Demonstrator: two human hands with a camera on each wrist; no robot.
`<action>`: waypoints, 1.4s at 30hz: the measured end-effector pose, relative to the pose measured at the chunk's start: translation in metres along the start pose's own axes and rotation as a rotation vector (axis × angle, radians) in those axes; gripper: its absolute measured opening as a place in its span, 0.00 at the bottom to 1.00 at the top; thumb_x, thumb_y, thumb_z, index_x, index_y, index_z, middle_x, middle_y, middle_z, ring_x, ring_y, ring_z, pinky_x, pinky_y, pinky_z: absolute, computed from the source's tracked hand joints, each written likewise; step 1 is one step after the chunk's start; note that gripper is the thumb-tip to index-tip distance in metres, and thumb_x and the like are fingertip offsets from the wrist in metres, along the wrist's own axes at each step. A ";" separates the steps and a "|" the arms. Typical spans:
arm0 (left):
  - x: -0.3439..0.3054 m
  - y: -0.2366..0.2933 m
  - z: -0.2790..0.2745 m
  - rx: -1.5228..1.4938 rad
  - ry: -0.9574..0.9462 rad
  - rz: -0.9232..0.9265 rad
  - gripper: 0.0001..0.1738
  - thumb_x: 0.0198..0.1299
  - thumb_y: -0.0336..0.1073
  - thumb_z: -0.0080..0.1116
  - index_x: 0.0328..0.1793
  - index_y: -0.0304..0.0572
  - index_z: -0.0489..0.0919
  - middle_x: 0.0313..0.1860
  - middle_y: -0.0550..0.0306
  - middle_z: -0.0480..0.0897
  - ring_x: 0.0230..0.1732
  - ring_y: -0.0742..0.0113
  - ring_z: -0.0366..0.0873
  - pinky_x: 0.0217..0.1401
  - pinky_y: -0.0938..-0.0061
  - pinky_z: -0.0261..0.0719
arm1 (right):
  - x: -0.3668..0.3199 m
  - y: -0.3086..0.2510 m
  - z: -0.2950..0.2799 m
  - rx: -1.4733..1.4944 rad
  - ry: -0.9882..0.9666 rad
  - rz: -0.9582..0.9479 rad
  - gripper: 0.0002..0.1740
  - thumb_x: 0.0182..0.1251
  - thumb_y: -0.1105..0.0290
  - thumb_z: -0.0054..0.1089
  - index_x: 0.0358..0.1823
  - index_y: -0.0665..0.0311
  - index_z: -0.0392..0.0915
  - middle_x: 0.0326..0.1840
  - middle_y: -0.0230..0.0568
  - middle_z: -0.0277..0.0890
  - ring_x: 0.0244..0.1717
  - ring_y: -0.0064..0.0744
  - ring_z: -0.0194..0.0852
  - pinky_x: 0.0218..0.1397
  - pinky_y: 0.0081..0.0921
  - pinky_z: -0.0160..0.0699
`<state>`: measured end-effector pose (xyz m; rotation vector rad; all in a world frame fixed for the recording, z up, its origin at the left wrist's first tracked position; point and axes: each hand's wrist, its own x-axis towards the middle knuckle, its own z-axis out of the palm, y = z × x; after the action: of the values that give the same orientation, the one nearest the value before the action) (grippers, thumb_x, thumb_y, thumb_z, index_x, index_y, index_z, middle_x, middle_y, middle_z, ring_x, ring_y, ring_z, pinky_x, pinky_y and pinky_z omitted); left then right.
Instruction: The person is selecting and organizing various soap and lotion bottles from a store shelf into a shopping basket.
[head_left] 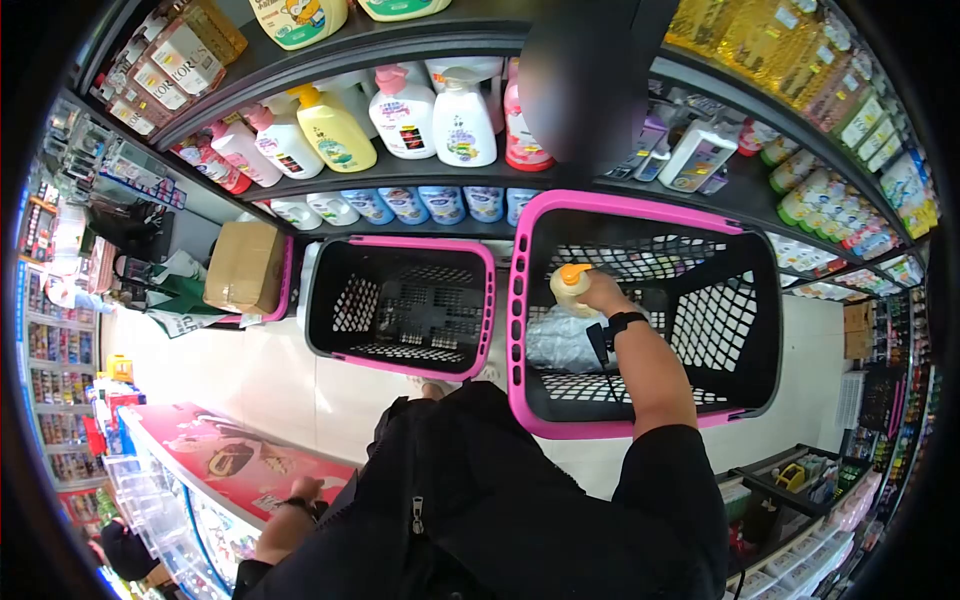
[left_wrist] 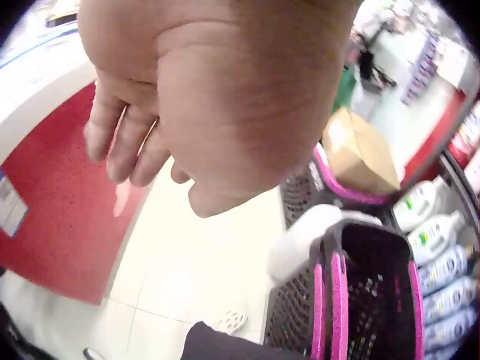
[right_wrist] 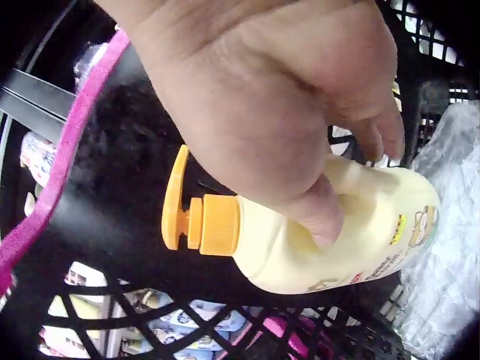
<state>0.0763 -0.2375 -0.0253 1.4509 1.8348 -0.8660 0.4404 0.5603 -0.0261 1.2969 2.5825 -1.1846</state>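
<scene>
And it's the right hand with thumb and fingers wrapped round the cream pump bottle, pump up, inside the larger basket! The left hand hangs relaxed, gripping nothing. The danger: crumpled plastic below is uneven footing and could tip it, a knocked pump might leak. Base touching plastic? Can't quite tell. Nearby, a red surface; pale tiled floor, packed shelves ahead.

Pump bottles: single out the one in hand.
The cream bottle with the orange pump, gripped by the right hand inside a pink-rimmed basket; the other pump bottles stand shelved.
</scene>
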 end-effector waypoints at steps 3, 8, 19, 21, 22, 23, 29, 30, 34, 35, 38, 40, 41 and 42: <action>-0.050 0.043 0.006 -0.621 -0.104 -0.271 0.12 0.63 0.42 0.57 0.42 0.43 0.84 0.35 0.51 0.87 0.36 0.52 0.86 0.40 0.57 0.81 | 0.024 0.024 0.029 -0.058 -0.013 -0.023 0.23 0.50 0.61 0.74 0.48 0.59 0.86 0.51 0.52 0.85 0.55 0.52 0.82 0.59 0.43 0.80; -0.050 0.091 0.016 -1.259 -0.103 -0.545 0.17 0.66 0.44 0.57 0.53 0.41 0.83 0.43 0.47 0.88 0.45 0.53 0.87 0.50 0.61 0.81 | 0.042 0.050 0.079 -0.178 0.092 -0.094 0.16 0.58 0.70 0.65 0.48 0.65 0.85 0.52 0.54 0.84 0.56 0.55 0.81 0.61 0.44 0.79; -0.029 0.070 -0.039 -1.870 0.034 -0.732 0.14 0.68 0.42 0.57 0.45 0.38 0.82 0.30 0.58 0.83 0.26 0.68 0.79 0.26 0.71 0.77 | 0.046 0.070 0.090 -0.035 0.081 0.144 0.15 0.61 0.75 0.56 0.48 0.69 0.83 0.51 0.62 0.82 0.57 0.62 0.78 0.60 0.47 0.78; -0.022 0.061 -0.026 -1.966 -0.025 -0.755 0.14 0.68 0.42 0.56 0.44 0.38 0.82 0.30 0.57 0.83 0.25 0.68 0.78 0.26 0.71 0.77 | 0.043 0.063 0.085 -0.027 0.076 0.153 0.15 0.60 0.78 0.55 0.48 0.70 0.82 0.50 0.62 0.82 0.57 0.62 0.78 0.61 0.48 0.77; -0.021 0.057 -0.027 -1.995 -0.056 -0.750 0.14 0.68 0.42 0.56 0.44 0.37 0.82 0.30 0.57 0.83 0.25 0.68 0.78 0.26 0.71 0.77 | 0.042 0.061 0.084 -0.019 0.086 0.145 0.15 0.60 0.77 0.56 0.48 0.69 0.82 0.50 0.62 0.83 0.57 0.63 0.78 0.61 0.48 0.77; -0.020 0.052 -0.028 -1.990 -0.086 -0.711 0.14 0.68 0.42 0.56 0.45 0.37 0.82 0.30 0.57 0.83 0.25 0.68 0.78 0.26 0.71 0.77 | 0.041 0.058 0.083 -0.012 0.097 0.135 0.15 0.60 0.77 0.56 0.49 0.69 0.82 0.49 0.61 0.83 0.56 0.63 0.79 0.61 0.48 0.77; -0.008 0.064 -0.112 -1.465 -0.021 -0.590 0.16 0.66 0.43 0.58 0.49 0.36 0.82 0.30 0.55 0.84 0.26 0.66 0.79 0.28 0.69 0.79 | 0.036 0.051 0.076 0.080 0.157 0.237 0.14 0.64 0.74 0.56 0.48 0.69 0.83 0.53 0.63 0.82 0.59 0.64 0.77 0.62 0.50 0.77; -0.005 0.065 -0.126 -1.437 -0.010 -0.599 0.17 0.66 0.43 0.58 0.49 0.36 0.82 0.30 0.55 0.84 0.27 0.65 0.80 0.28 0.68 0.79 | 0.037 0.050 0.073 0.053 0.128 0.249 0.15 0.64 0.74 0.57 0.51 0.69 0.81 0.55 0.65 0.80 0.59 0.65 0.76 0.62 0.49 0.77; 0.017 0.055 -0.136 -1.388 0.097 -0.614 0.25 0.61 0.46 0.62 0.56 0.31 0.80 0.37 0.49 0.88 0.35 0.61 0.87 0.40 0.66 0.86 | 0.031 0.058 0.067 0.054 0.082 0.168 0.35 0.60 0.70 0.65 0.69 0.68 0.67 0.62 0.66 0.76 0.63 0.64 0.75 0.66 0.49 0.75; 0.020 0.054 -0.157 -1.346 0.080 -0.619 0.26 0.61 0.46 0.62 0.56 0.30 0.80 0.37 0.48 0.88 0.35 0.60 0.87 0.40 0.65 0.86 | 0.023 0.056 0.050 0.011 0.019 0.096 0.41 0.58 0.69 0.68 0.74 0.66 0.62 0.63 0.66 0.75 0.64 0.63 0.74 0.67 0.49 0.74; 0.029 0.049 -0.184 -1.259 0.052 -0.592 0.28 0.61 0.46 0.62 0.57 0.28 0.79 0.37 0.44 0.88 0.35 0.59 0.87 0.42 0.64 0.86 | 0.002 0.037 -0.028 0.107 -0.316 0.322 0.45 0.62 0.66 0.68 0.80 0.61 0.59 0.51 0.51 0.82 0.44 0.42 0.82 0.48 0.39 0.80; 0.048 0.037 -0.153 -1.300 0.075 -0.568 0.28 0.61 0.47 0.61 0.58 0.28 0.79 0.37 0.44 0.88 0.35 0.59 0.88 0.42 0.63 0.86 | -0.004 0.029 -0.076 -0.074 -0.500 0.315 0.14 0.64 0.68 0.66 0.48 0.67 0.81 0.31 0.41 0.80 0.25 0.31 0.74 0.30 0.35 0.75; 0.057 0.034 -0.150 -1.323 0.087 -0.558 0.28 0.61 0.47 0.61 0.58 0.29 0.79 0.37 0.44 0.88 0.35 0.59 0.88 0.42 0.63 0.86 | -0.014 0.033 -0.090 0.442 -0.450 0.391 0.08 0.65 0.70 0.66 0.31 0.66 0.78 0.27 0.39 0.78 0.23 0.28 0.73 0.27 0.29 0.73; 0.064 0.033 -0.143 -1.359 0.061 -0.553 0.26 0.61 0.47 0.61 0.55 0.30 0.81 0.35 0.45 0.88 0.35 0.59 0.88 0.42 0.64 0.86 | -0.017 0.036 -0.109 0.453 -0.406 0.424 0.07 0.65 0.71 0.65 0.36 0.66 0.78 0.29 0.39 0.79 0.24 0.27 0.75 0.27 0.28 0.75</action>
<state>0.0844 -0.0798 0.0024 0.1116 2.1267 0.3010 0.5088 0.6313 0.0347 1.3865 1.7122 -1.7633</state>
